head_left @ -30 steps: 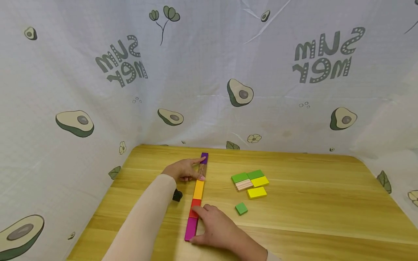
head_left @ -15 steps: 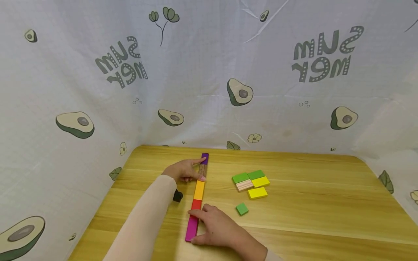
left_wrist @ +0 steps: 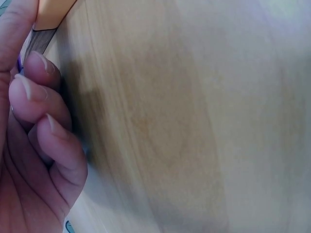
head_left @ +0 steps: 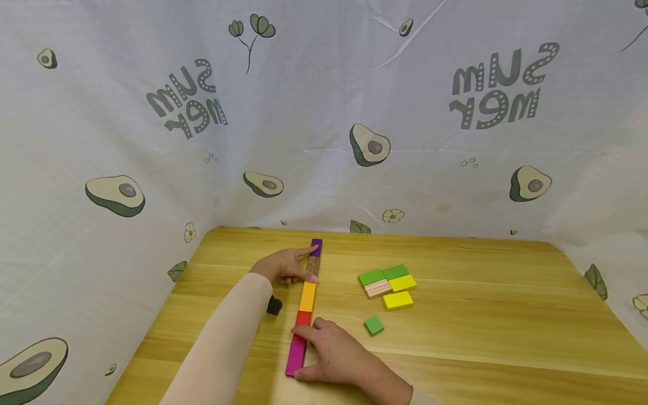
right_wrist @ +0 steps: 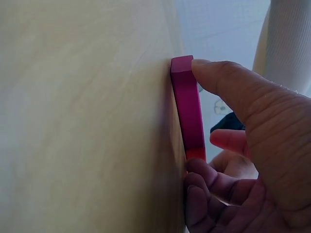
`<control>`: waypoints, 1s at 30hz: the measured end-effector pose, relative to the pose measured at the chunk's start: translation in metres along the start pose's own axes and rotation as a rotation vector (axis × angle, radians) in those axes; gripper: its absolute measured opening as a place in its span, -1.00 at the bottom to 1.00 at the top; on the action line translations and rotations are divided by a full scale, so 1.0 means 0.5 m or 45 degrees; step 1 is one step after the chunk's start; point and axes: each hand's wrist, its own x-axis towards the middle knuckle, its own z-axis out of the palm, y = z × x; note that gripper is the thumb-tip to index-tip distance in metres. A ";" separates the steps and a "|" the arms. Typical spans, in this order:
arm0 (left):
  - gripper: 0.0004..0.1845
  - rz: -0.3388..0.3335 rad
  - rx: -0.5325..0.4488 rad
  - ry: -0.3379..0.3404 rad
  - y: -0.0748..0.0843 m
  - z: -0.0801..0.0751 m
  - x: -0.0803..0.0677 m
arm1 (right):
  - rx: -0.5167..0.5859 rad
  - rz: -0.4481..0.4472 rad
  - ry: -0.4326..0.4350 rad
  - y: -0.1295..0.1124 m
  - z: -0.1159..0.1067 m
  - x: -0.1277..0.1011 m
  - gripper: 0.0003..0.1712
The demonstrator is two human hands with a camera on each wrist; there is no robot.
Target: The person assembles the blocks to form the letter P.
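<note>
Head view. Row of blocks (head_left: 305,306) laid end to end on wooden table (head_left: 481,315), running from near edge toward far edge, left of centre: magenta block (head_left: 296,355) nearest, then red block (head_left: 303,319), orange block (head_left: 307,296), brown wood-grain block (head_left: 313,265), purple block (head_left: 316,247) farthest. Left hand (head_left: 285,265) at far part of row, fingers laid against left side of brown block, thumb tip near orange-brown joint. Right hand (head_left: 331,351) at near part, forefinger across red-magenta joint, thumb at near end of magenta. Loose group well to right of row: two green, two yellow, one pale striped block (head_left: 378,287), touching or nearly so; small green square (head_left: 374,324) apart, nearer. Small black object (head_left: 274,305) just left of row, beside left sleeve.

Left wrist view. Curled fingers (left_wrist: 34,94) pressed against side of brown block (left_wrist: 36,41); orange block (left_wrist: 53,12) at top edge. Nothing enclosed in hand, contact only.

Right wrist view. Thumb (right_wrist: 228,90) pressed on end of magenta block (right_wrist: 188,111); other fingers (right_wrist: 206,187) curled against its side near red joint. Block braced between thumb and fingers, flat on table.

Judgement on progress: five blocks lined up, both hands squaring the row; six loose blocks at right not yet joined, so roughly half placed
</note>
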 end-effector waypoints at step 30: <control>0.00 0.003 0.047 -0.008 0.001 -0.003 0.006 | -0.262 0.533 0.340 0.281 -0.208 -0.014 -0.66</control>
